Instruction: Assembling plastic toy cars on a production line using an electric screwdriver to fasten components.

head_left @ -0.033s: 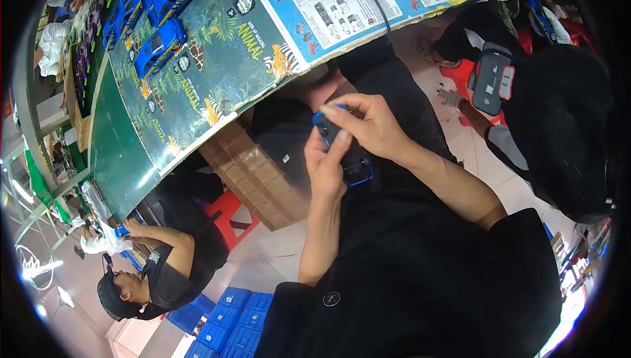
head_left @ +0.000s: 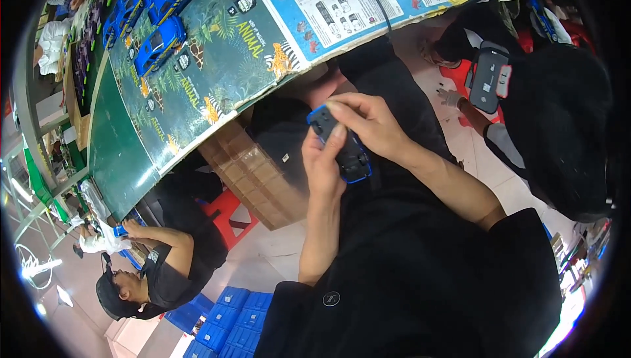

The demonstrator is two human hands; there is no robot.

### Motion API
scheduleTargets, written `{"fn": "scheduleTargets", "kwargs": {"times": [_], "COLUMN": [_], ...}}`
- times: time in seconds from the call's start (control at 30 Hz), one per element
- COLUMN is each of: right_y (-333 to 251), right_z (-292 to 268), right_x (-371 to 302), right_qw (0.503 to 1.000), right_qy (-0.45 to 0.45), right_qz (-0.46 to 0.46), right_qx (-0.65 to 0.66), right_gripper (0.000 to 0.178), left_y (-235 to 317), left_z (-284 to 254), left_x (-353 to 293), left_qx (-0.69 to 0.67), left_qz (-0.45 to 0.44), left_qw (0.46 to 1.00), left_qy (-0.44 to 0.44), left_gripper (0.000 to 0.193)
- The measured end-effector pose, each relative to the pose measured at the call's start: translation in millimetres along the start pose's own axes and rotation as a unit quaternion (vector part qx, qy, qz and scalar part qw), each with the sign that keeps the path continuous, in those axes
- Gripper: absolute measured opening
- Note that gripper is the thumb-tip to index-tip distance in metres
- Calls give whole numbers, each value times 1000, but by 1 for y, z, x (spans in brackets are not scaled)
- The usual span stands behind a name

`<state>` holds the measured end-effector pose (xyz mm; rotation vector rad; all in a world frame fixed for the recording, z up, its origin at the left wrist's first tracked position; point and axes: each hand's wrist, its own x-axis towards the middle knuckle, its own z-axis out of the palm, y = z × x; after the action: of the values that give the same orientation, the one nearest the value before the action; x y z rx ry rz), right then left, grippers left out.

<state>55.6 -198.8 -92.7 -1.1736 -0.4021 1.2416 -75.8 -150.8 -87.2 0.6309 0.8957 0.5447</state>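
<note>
A toy car (head_left: 355, 161) is held near the centre of the frame, its black underside turned up and a blue rim showing at both ends. By the left hand (head_left: 322, 164) it is gripped along its left side, with the thumb laid on the underside and the fingers curled round the edge. By the right hand (head_left: 378, 128) the upper end is pinched, thumb and forefinger closed together at the corner.

The car is judged to be light and stiff, probably hard plastic, so little squeeze should be needed. Some slip can be expected on a smooth shell, and small fittings underneath may be fragile; because the underside is dark, their detail cannot be made out. A hold is best taken across the long sides, with thin end pieces spared hard pressure.

Similar blue cars (head_left: 161, 46) are grouped on the table (head_left: 121, 161) at upper left.
</note>
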Motion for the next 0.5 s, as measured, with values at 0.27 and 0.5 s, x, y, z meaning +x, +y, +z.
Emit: {"fn": "scheduleTargets", "kwargs": {"times": [0.27, 0.5], "right_y": [9, 9], "right_z": [3, 14], "right_x": [-42, -43], "right_qw": [977, 973], "right_qy": [-14, 23], "right_qz": [-11, -93], "right_qx": [-214, -210], "right_gripper": [40, 31], "left_y": [10, 7], "left_z": [-13, -16], "left_x": [13, 4], "left_qx": [-93, -150], "left_qz": [74, 109], "left_qw": [993, 981], "left_qy": [-5, -64], "left_gripper": [34, 38]}}
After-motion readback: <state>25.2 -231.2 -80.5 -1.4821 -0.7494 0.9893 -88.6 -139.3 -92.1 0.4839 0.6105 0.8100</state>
